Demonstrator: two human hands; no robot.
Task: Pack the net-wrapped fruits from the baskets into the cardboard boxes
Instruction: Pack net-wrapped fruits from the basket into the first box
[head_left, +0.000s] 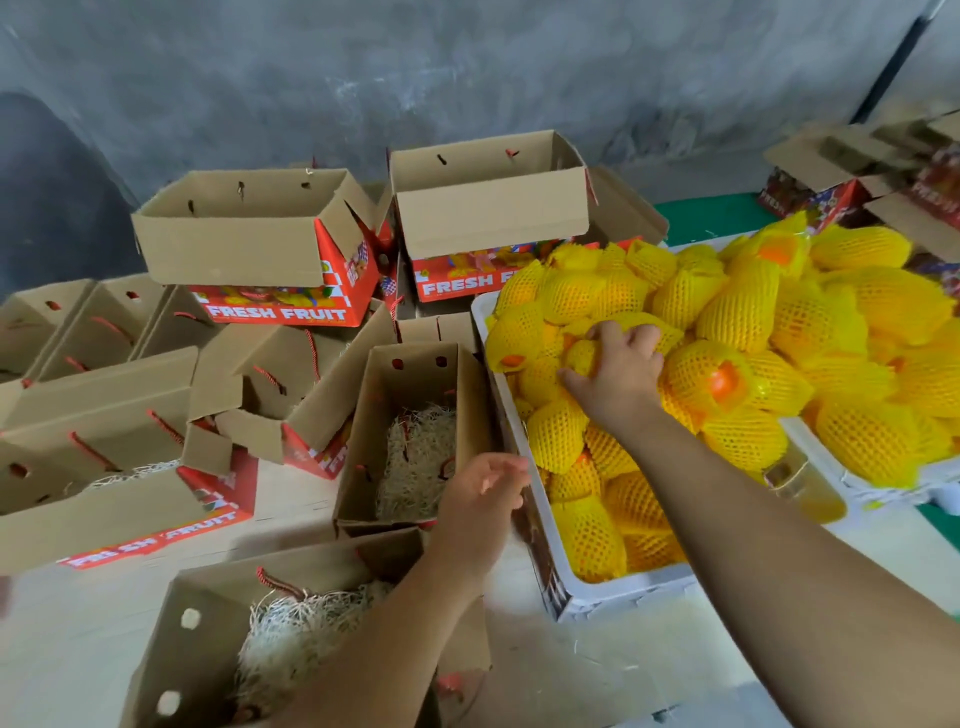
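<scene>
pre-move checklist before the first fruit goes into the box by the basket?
1. Right hand has a grip on a net-wrapped fruit in the white basket: ok, fingers curled over it.
2. Fruit lifted free of the pile: not ok, it lies among the others.
3. Target box open: ok, flaps up.
4. Straw padding in the box: ok, and no fruit on it yet.
5. Left hand clear of the opening: not ok, it is at the box's right edge.
6. Netting intact on the gripped fruit: cannot tell.
</scene>
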